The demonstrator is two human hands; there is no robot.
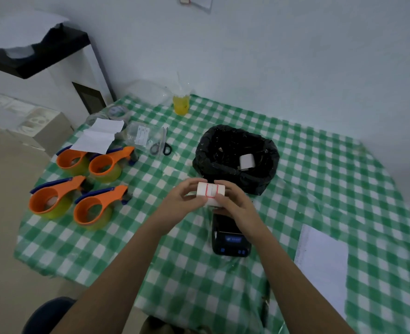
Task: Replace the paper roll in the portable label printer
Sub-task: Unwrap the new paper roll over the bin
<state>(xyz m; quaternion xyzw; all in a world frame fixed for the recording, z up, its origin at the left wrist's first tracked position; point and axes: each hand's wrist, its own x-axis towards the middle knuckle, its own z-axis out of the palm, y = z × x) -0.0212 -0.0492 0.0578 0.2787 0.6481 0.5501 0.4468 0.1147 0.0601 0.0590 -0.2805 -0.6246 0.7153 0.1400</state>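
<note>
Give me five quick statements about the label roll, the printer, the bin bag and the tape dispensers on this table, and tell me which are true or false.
1. Both hands, left hand and right hand, hold the label roll. True.
2. The label printer sits inside the black bag. False: it lies on the checked tablecloth, nearer the person than the bag.
3. Four orange tape dispensers are on the table. True.
4. The labels have blue borders. False: red.
5. The scissors are in the right hand. False: they lie on the table.
</note>
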